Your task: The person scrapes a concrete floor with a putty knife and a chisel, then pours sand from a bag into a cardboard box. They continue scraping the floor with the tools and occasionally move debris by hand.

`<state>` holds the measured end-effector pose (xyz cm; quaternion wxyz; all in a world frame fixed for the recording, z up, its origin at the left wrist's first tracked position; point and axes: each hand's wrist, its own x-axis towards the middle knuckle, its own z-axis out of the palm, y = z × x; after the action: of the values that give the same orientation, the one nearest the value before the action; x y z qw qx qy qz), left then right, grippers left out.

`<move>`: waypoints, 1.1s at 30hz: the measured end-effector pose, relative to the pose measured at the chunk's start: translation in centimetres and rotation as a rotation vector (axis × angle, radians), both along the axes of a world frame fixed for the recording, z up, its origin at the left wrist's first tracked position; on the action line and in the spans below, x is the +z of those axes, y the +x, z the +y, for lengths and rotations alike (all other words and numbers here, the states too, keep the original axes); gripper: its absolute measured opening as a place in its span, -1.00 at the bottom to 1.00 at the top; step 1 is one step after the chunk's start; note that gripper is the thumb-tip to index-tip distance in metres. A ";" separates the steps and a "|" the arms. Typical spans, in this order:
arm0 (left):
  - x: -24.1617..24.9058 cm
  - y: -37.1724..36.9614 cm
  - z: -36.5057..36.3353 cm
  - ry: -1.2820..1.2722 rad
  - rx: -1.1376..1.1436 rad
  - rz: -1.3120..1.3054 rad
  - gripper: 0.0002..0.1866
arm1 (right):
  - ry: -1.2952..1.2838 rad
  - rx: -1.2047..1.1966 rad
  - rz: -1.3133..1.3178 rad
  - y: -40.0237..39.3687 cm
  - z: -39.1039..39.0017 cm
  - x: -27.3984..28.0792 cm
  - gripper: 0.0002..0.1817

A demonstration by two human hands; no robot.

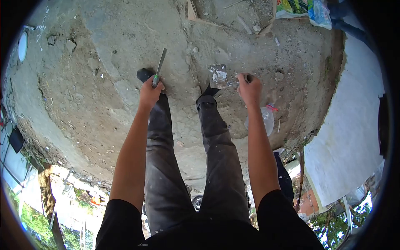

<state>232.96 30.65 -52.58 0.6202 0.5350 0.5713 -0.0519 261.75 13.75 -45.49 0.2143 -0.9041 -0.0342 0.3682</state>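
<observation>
At the far left of the view, a white round object (23, 46) sits near the edge of the dusty ground (83, 108). Further right, the left hand (151, 89) has its fingers closed around the green-marked handle of a long, flat-bladed hand tool (161, 62), whose narrow metal blade points away from the person, beside the dark left shoe (144, 74). Past the grey trouser legs (187, 166), a clear plastic packet (218, 76) (crumpled, with pale patches) lies in front of the right foot, just left of the right hand (250, 89). That hand's fingers are curled around a small greyish object (249, 78), too small to identify. Near the right wrist, a clear plastic bag (267, 120) with a red part at its top rests on the ground. Beyond the hands are an open cardboard box (192, 10) holding debris and, right of it, a colourful printed plastic sack (320, 12).
</observation>
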 end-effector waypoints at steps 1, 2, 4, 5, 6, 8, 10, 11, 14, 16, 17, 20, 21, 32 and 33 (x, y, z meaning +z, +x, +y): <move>-0.3 0.1 0.1 -0.009 -0.006 0.013 -0.80 | -0.009 -0.006 0.013 -1.0 -0.9 -2.5 -0.70; -0.7 0.4 0.2 -0.007 -0.013 0.013 -0.79 | -0.054 -0.012 0.003 -1.9 -1.4 -4.9 -0.70; -2.0 0.6 0.6 -0.016 -0.028 0.013 -0.79 | -0.109 -0.026 -0.005 -2.6 -1.8 -8.3 -0.69; -2.9 0.4 0.7 -0.017 -0.033 0.001 -0.79 | -0.116 -0.069 0.023 -3.0 -1.7 -9.5 -0.69; -3.7 0.1 0.4 -0.022 -0.038 -0.012 -0.79 | -0.129 -0.113 0.049 -3.4 -1.9 -10.6 -0.69; -4.7 -0.5 0.5 -0.059 -0.042 -0.016 -0.79 | -0.125 -0.137 0.045 -3.8 -1.7 -13.1 -0.72; -5.4 -1.0 0.7 -0.081 -0.032 -0.019 -0.79 | -0.106 -0.148 0.043 -4.0 -1.2 -15.1 -0.75; -5.5 -1.5 0.9 -0.059 -0.059 0.009 -0.79 | -0.083 -0.129 0.060 -4.1 -0.9 -15.9 -0.73; -4.9 -3.2 1.7 -0.042 -0.063 0.041 -0.80 | -0.056 -0.108 0.088 -4.6 0.3 -16.6 -0.70; -4.9 -4.2 2.4 -0.043 -0.041 0.035 -0.80 | -0.049 -0.109 0.089 -4.5 1.1 -16.4 -0.69; -5.5 -5.3 2.7 -0.012 -0.057 -0.003 -0.81 | -0.099 -0.170 0.161 -4.3 1.2 -16.2 -0.70; -6.6 -7.7 4.6 0.045 -0.083 -0.007 -0.80 | -0.211 -0.260 0.401 -2.6 1.7 -14.3 -0.68; -6.9 -8.4 5.0 0.058 -0.108 0.031 -0.80 | -0.284 -0.307 0.574 -2.0 1.8 -13.6 -0.65; -2.0 -4.5 4.4 -0.148 0.598 -0.208 -0.82 | -0.682 0.963 0.032 -0.4 3.0 -17.2 -0.61; -0.8 -3.3 3.3 -0.181 0.722 -0.263 -0.83 | -0.516 0.914 0.009 -0.5 3.8 -18.6 -0.60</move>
<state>229.62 33.96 -53.39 0.7111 0.2448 0.6316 0.1884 261.30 17.58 -64.08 -0.1977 -0.8186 -0.3325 0.4246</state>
